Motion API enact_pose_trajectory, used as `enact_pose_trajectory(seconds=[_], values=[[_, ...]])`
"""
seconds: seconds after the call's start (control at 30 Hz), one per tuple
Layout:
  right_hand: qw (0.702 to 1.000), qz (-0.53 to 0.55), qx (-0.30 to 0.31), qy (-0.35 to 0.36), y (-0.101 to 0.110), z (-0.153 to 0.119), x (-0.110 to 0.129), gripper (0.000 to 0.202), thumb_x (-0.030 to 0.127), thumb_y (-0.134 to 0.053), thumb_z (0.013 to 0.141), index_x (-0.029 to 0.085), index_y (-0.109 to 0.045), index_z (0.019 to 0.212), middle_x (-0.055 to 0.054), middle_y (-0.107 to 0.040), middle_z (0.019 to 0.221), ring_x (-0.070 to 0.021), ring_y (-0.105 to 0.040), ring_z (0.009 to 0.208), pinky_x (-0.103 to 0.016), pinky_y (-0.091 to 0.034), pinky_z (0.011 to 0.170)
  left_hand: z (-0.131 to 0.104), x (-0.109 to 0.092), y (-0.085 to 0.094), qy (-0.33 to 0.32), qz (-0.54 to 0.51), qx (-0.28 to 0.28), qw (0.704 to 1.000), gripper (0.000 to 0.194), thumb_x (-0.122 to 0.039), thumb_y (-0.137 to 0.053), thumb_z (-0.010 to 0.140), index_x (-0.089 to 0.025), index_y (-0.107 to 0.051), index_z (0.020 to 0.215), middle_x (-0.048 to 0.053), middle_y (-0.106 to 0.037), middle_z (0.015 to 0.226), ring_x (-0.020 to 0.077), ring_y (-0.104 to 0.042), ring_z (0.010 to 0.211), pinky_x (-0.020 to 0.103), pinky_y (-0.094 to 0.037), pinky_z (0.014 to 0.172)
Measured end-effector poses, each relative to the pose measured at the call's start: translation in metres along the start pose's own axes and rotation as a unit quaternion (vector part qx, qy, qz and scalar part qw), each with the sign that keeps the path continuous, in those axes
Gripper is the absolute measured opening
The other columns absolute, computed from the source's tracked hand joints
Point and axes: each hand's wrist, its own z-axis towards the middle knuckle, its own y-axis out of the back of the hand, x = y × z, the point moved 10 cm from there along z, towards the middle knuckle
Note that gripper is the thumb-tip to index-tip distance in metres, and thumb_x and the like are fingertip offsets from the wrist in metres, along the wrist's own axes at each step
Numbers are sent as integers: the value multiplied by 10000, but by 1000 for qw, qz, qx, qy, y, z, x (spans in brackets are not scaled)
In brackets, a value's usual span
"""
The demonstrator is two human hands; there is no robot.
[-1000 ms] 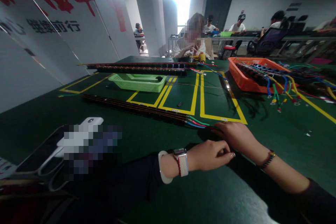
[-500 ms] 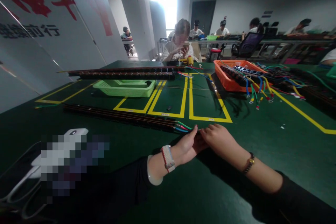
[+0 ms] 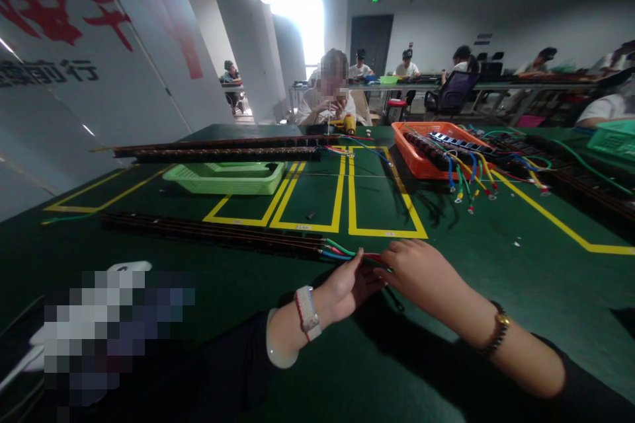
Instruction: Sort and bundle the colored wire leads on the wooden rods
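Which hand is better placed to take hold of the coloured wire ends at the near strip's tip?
Probably the left hand: its fingertips already meet the coloured wires where they leave the long dark strip. The right hand lies just past the wire tips, palm down.

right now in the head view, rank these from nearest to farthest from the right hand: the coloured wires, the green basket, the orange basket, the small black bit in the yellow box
1. coloured wires, touching the right hand at its fingertips, just to its left.
2. small black bit, ahead and left, inside the yellow box.
3. orange basket, farther ahead, slightly right.
4. green basket, far ahead on the left.
The two baskets are close to call.
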Motion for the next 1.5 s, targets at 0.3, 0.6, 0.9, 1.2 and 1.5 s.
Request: enact_pose_trajectory(seconds=[0.3,0.6,0.9,1.2,1.5], values=[[991,-14,111,-68,-34,-5,-7,282,223,-388,849,162,-626,988,-87,-627,900,-137,-627,788,-196,-410,658,-1,-12,-9,-82,256,38,962,686,-629,-176,791,-133,-476,1158,123,-644,1059,88,-634,927,263,-547,859],[988,-5,51,-146,-16,-2,-49,324,356,-312,907,172,-539,1047,-65,-619,815,-86,-609,693,-132,-280,566,-4,-3,-11,-19,69,41,997,410,-487,-328,846,-170,-540,997,60,-671,1015,65,-646,888,226,-540,856],[985,49,19,-163,-54,22,-79,486,517,-257,903,170,-565,1050,-51,-617,844,-25,-560,661,-131,-272,563,-4,2,-7,9,87,25,996,557,-600,-239,805,-151,-532,957,95,-662,1053,66,-652,915,195,-542,846],[987,22,48,-154,-26,6,-56,441,502,-341,874,174,-609,997,-81,-621,891,-115,-612,819,-181,-408,709,-3,2,-11,4,99,41,994,570,-603,-179,804,-175,-508,986,81,-639,1111,66,-643,916,222,-548,863],[978,35,153,-138,-31,-13,-25,468,487,-323,880,172,-668,854,-92,-626,841,-159,-625,769,-291,-479,713,1,4,-4,-4,84,23,996,438,-518,-256,840,-170,-520,844,58,-669,889,70,-632,778,270,-551,816]])
